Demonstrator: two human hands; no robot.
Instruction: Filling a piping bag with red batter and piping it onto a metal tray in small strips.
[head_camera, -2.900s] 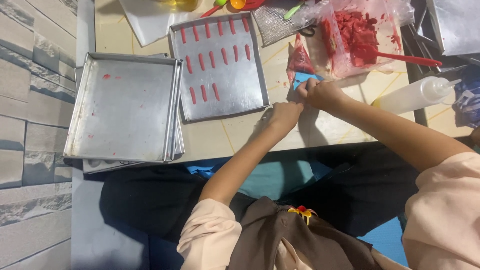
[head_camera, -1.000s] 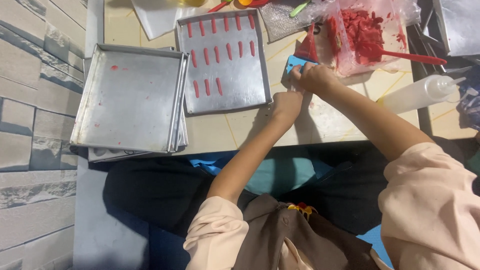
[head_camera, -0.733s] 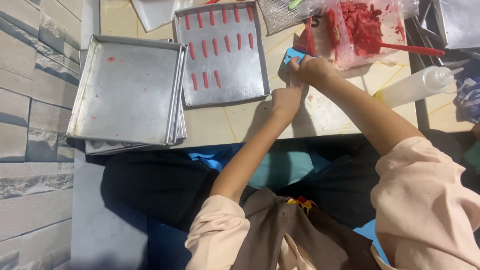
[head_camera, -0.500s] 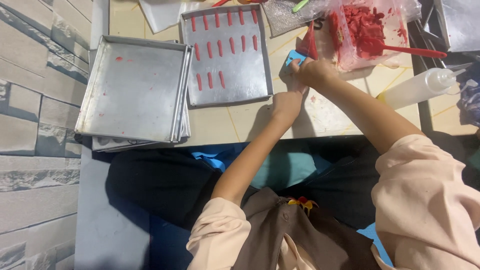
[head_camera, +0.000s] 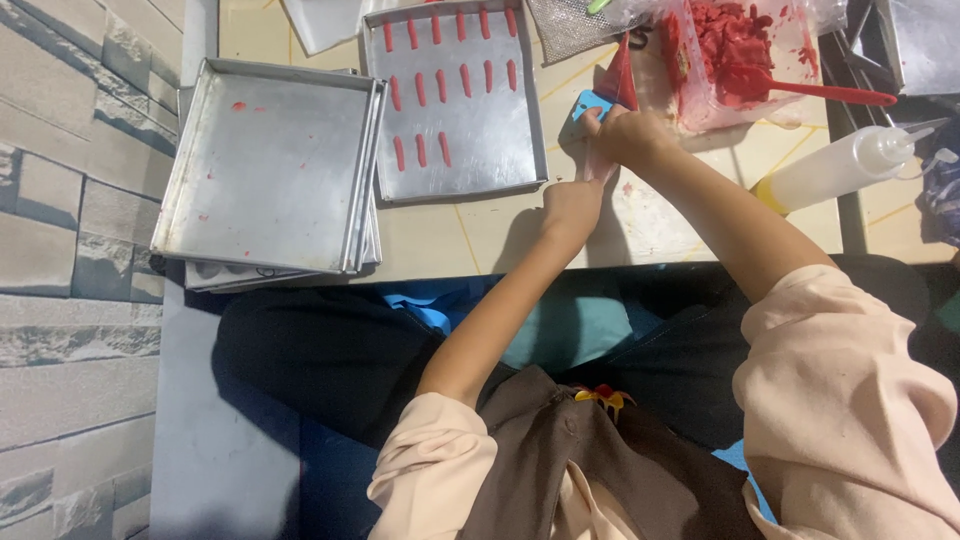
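Head view looks down on a tiled table, where at nine o'clock a stack of empty metal trays (head_camera: 265, 165) sits against the wall side. Just beside it, toward twelve o'clock, a baking tray (head_camera: 455, 100) carries rows of short red strips. The left hand (head_camera: 572, 205) lies near the table edge, fingers curled down onto a clear piping bag (head_camera: 600, 160). At its one o'clock the right hand (head_camera: 630, 135) is closed around the same bag, touching a blue scraper (head_camera: 588, 103). At two o'clock stands a container of red paste (head_camera: 740, 55), and at three o'clock lies a squeeze bottle (head_camera: 845, 165).
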